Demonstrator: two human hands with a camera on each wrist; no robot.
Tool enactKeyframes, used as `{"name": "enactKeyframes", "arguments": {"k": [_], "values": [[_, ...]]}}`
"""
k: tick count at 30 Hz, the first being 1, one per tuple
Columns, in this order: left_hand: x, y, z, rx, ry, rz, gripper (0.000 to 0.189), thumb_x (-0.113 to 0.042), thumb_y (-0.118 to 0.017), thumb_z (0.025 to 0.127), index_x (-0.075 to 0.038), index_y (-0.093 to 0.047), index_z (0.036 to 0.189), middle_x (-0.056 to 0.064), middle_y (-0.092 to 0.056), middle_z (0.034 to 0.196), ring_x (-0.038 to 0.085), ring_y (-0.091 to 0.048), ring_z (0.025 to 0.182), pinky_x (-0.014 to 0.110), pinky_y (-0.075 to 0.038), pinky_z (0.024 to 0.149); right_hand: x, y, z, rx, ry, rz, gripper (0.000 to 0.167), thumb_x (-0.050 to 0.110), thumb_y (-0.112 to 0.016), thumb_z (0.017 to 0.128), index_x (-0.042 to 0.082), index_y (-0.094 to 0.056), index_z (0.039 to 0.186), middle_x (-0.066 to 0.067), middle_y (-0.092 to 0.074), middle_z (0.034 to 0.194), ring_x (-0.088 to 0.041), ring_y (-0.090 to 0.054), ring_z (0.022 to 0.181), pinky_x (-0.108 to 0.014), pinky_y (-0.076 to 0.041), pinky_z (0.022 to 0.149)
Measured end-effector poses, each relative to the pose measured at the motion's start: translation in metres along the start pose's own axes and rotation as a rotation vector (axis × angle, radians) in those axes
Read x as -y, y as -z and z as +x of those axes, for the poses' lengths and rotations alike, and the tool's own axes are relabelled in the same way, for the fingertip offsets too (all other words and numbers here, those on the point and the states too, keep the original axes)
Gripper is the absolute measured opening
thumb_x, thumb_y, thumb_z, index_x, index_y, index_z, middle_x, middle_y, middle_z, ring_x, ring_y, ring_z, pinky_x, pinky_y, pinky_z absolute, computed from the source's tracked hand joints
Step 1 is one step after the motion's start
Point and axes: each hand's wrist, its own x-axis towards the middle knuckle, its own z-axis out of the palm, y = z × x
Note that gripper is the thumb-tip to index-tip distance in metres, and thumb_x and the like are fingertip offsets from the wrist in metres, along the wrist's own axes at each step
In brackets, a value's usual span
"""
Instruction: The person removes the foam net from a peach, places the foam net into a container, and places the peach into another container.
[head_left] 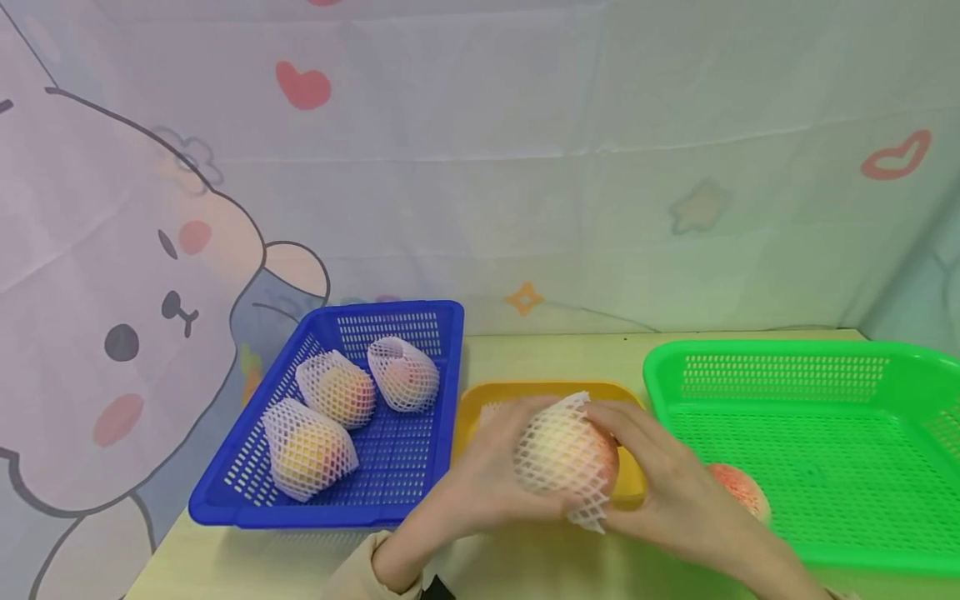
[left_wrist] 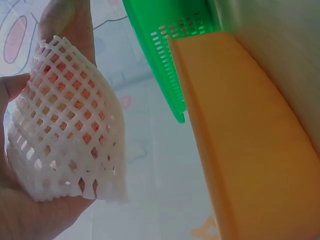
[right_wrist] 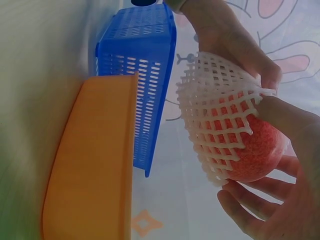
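In the head view, both hands hold a peach over the front of the yellow tray. A white foam net covers much of it. My left hand cups the netted side from the left. On the other side, my right hand has its thumb and fingers round the peach and the net's edge. The right wrist view shows red skin bare beyond the net's rim, with the thumb at that rim. From the left wrist, the net looks drawn over most of the fruit.
A blue basket at left holds three netted peaches. The yellow tray stands in the middle, with some white netting in it. At right, a green basket contains a bare peach, partly behind the right hand.
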Motion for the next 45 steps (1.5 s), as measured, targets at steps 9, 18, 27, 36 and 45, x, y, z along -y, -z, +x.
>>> {"name": "enactKeyframes", "arguments": {"k": [9,18,27,36,45], "values": [[0.000,-0.002,0.000,0.030,0.018,-0.010,0.085,-0.038,-0.084,0.065,-0.025,-0.042,0.139,-0.004,-0.055,0.125,0.013,-0.054,0.105,0.025,-0.048,0.083,0.000,-0.002,-0.002,-0.021,0.017,-0.027,0.085,0.048,-0.083,0.068,0.025,-0.043,0.140,0.012,-0.048,0.134,-0.005,-0.051,0.113,-0.030,-0.052,0.087],[0.000,0.000,-0.001,0.042,-0.014,0.023,0.085,-0.040,-0.084,0.066,-0.025,-0.043,0.139,-0.004,-0.054,0.129,0.013,-0.053,0.110,0.027,-0.048,0.088,0.002,-0.001,-0.001,-0.020,0.012,-0.047,0.083,0.044,-0.085,0.066,0.025,-0.045,0.136,0.014,-0.048,0.131,-0.004,-0.052,0.109,-0.029,-0.052,0.085],[0.000,0.000,0.000,0.048,-0.022,0.077,0.083,-0.042,-0.083,0.068,-0.025,-0.043,0.139,-0.003,-0.053,0.131,0.014,-0.052,0.113,0.029,-0.047,0.090,0.002,-0.001,-0.002,-0.037,0.025,-0.071,0.084,0.040,-0.087,0.063,0.023,-0.047,0.135,0.012,-0.049,0.130,-0.004,-0.053,0.108,-0.027,-0.052,0.084],[0.001,0.003,0.000,0.053,-0.044,0.058,0.082,-0.043,-0.083,0.069,-0.032,-0.042,0.140,-0.008,-0.053,0.133,0.011,-0.051,0.116,0.031,-0.046,0.094,0.001,0.002,-0.002,-0.026,0.001,-0.068,0.085,0.035,-0.088,0.061,0.024,-0.046,0.135,0.013,-0.048,0.131,-0.005,-0.052,0.110,-0.030,-0.052,0.085],[0.002,0.010,0.002,0.096,-0.013,0.006,0.081,-0.045,-0.081,0.072,-0.029,-0.041,0.141,-0.008,-0.054,0.134,0.010,-0.054,0.114,0.029,-0.047,0.094,-0.001,0.006,0.000,-0.022,-0.007,-0.064,0.089,0.030,-0.087,0.059,0.025,-0.044,0.137,0.012,-0.048,0.132,-0.006,-0.052,0.111,-0.030,-0.051,0.086]]}}
